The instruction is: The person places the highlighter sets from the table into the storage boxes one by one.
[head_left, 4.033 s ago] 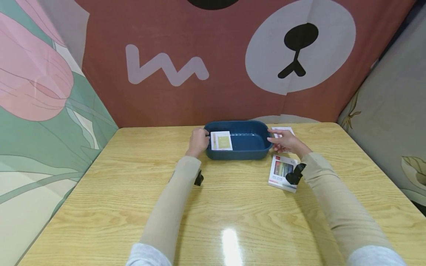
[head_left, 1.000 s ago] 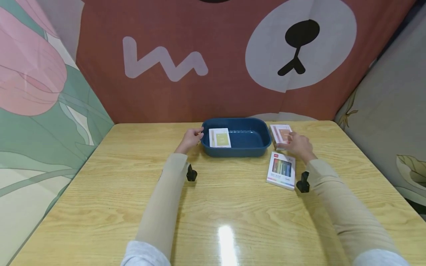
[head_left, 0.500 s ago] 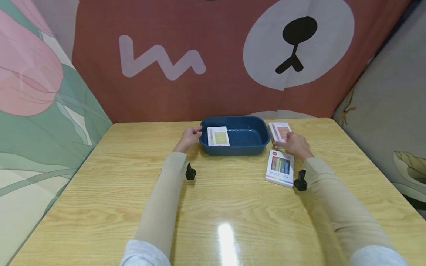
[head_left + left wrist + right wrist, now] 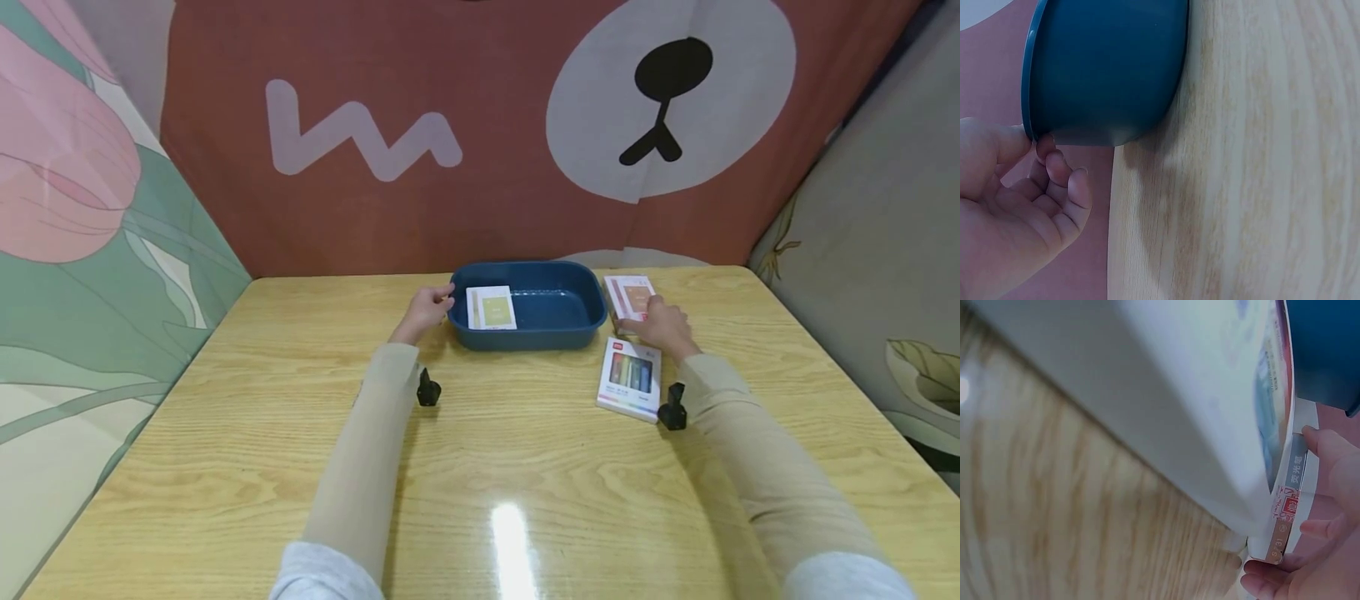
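A dark blue plastic tub (image 4: 528,340) stands at the table's back edge, with a white box (image 4: 491,308) with a yellow-green panel inside its left end. My left hand (image 4: 426,312) pinches the tub's left rim between thumb and index finger; in the left wrist view its other fingers curl below the rim. My right hand (image 4: 663,325) grips the near end of a highlighter box (image 4: 628,293) with an orange-pink panel, right of the tub. Thumb and fingers span its printed end (image 4: 1288,506) in the right wrist view. Its underside is hidden.
Closer to me lies a white windowed box (image 4: 630,379) of coloured pens, just in front of the gripped box and below my right wrist. The wooden table (image 4: 480,467) meets a red printed backdrop (image 4: 375,221) behind the tub.
Since the oldest frame, my right hand has left the tub's right rim and moved onto the highlighter box. My left hand stays at the left rim. Little differs over the last half second.
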{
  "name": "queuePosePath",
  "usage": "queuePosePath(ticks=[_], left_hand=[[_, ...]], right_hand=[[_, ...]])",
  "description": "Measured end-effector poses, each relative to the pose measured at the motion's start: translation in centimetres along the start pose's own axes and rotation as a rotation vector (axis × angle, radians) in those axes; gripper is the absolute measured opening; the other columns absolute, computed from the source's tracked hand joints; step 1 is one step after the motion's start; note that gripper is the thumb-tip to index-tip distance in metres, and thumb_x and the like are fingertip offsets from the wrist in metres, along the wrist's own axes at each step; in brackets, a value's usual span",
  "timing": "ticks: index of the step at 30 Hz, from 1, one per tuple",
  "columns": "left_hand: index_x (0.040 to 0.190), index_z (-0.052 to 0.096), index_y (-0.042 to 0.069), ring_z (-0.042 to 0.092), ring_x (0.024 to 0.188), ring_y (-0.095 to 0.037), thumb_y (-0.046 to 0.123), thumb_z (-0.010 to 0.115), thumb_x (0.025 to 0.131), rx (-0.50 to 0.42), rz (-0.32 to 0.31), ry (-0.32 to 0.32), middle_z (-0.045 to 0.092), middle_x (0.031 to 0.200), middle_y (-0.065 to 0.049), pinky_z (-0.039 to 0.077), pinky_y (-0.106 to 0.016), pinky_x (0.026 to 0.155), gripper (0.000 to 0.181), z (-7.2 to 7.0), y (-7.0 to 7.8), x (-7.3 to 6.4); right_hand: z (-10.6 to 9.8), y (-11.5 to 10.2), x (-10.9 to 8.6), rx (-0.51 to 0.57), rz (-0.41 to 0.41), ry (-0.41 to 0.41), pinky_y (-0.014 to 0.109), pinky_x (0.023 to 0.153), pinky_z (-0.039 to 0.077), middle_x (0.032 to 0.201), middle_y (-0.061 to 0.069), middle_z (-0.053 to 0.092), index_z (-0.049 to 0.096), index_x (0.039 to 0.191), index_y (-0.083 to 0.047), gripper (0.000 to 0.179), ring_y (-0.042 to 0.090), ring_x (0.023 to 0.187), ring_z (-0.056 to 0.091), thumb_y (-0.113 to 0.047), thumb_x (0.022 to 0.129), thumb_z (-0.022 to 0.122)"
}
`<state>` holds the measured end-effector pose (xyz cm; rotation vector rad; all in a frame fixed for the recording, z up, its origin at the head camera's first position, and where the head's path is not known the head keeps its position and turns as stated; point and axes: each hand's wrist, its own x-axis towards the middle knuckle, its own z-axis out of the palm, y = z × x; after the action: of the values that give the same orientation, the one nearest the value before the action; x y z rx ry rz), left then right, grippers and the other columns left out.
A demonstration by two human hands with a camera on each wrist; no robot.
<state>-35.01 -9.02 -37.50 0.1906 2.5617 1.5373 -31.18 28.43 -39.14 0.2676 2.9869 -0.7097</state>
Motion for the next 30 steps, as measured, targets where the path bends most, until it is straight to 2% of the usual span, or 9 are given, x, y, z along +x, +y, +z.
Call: queuePosePath(ticks=[5,11,16,23,26,30], left_hand=[[0.133,0.043,0.008,0.036,0.049,-0.012,0.012,0.044,0.095,0.007,-0.008,-0.001,0.043,0.072,-0.007,0.033,-0.023,0.050,0.039,0.10,-0.11,0.01],[0.133,0.043,0.009,0.036,0.047,-0.011,0.012,0.045,0.095,0.014,-0.004,0.001,0.041,0.065,-0.005,0.033,-0.023,0.049,0.039,0.10,-0.02,0.00],[0.133,0.043,0.008,0.035,0.045,-0.011,0.012,0.045,0.095,0.016,0.008,-0.003,0.038,0.059,-0.003,0.033,-0.023,0.048,0.039,0.01,0.10,-0.09],[0.133,0.043,0.008,0.037,0.048,-0.011,0.012,0.044,0.095,0.020,-0.004,0.001,0.043,0.069,-0.007,0.034,-0.022,0.049,0.039,-0.07,0.33,-0.14],[0.133,0.043,0.008,0.037,0.049,-0.011,0.013,0.044,0.095,0.023,-0.008,0.000,0.045,0.073,-0.008,0.034,-0.022,0.050,0.039,-0.10,0.33,-0.14],[0.133,0.043,0.008,0.037,0.050,-0.011,0.013,0.044,0.095,0.024,-0.007,0.000,0.046,0.074,-0.008,0.035,-0.022,0.050,0.039,-0.17,0.28,-0.15]], right_hand=[[0.27,0.08,0.00,0.017,0.010,-0.005,0.055,0.084,0.034,0.112,0.038,0.038,0.022,0.126,0.016,0.082,0.046,0.100,0.040,-0.041,0.081,0.060],[0.30,-0.28,0.01,0.054,0.013,0.033,0.056,0.086,0.033,0.114,0.040,0.032,0.015,0.129,0.015,0.086,0.048,0.101,0.038,-0.035,0.078,0.064],[0.17,-0.54,-0.04,0.053,-0.008,0.060,0.056,0.087,0.032,0.114,0.040,0.029,0.014,0.131,0.015,0.089,0.048,0.101,0.035,-0.031,0.076,0.067],[-0.02,-0.76,-0.07,0.007,-0.076,0.110,0.055,0.088,0.030,0.110,0.040,0.036,0.018,0.128,0.018,0.090,0.049,0.103,0.033,-0.032,0.074,0.070],[-0.14,-0.86,-0.09,0.027,-0.057,0.098,0.054,0.088,0.031,0.110,0.040,0.037,0.021,0.126,0.019,0.086,0.048,0.103,0.036,-0.031,0.076,0.069],[-0.36,-0.69,-0.02,0.121,-0.055,0.076,0.052,0.089,0.032,0.112,0.038,0.040,0.026,0.125,0.019,0.071,0.046,0.102,0.040,-0.023,0.082,0.064]])
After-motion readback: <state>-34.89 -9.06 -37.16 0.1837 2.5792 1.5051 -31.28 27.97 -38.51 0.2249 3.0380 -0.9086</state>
